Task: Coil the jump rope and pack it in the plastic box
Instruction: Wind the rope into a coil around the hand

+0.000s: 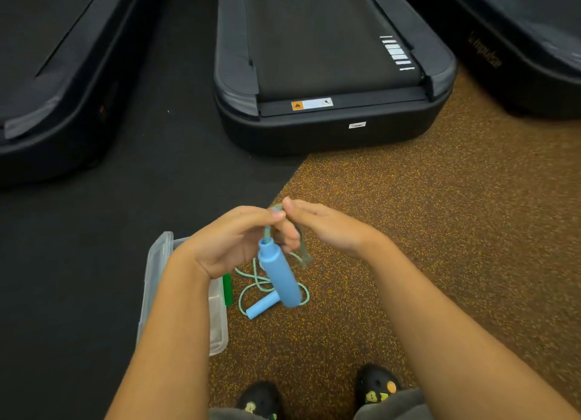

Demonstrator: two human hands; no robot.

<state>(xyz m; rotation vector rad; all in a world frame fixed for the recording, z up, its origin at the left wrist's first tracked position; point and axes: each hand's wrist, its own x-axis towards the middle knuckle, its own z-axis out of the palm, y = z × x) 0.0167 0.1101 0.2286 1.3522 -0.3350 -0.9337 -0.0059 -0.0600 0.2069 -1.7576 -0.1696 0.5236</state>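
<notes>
Black clogs (377, 385) stand at six o'clock on speckled brown floor (440, 231). Both hands meet at centre: left hand (232, 240) and right hand (323, 227) pinch the pale green cord (251, 286) of the jump rope, its blue cylindrical handle (279, 278) dangling. Loose loops and a second blue handle (262, 304) lie below. At eight o'clock sits the clear plastic box (154, 271).

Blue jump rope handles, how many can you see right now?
2. One blue handle hangs from the cord pinched by the left hand and right hand; the other blue handle lies on the floor below it.
</notes>
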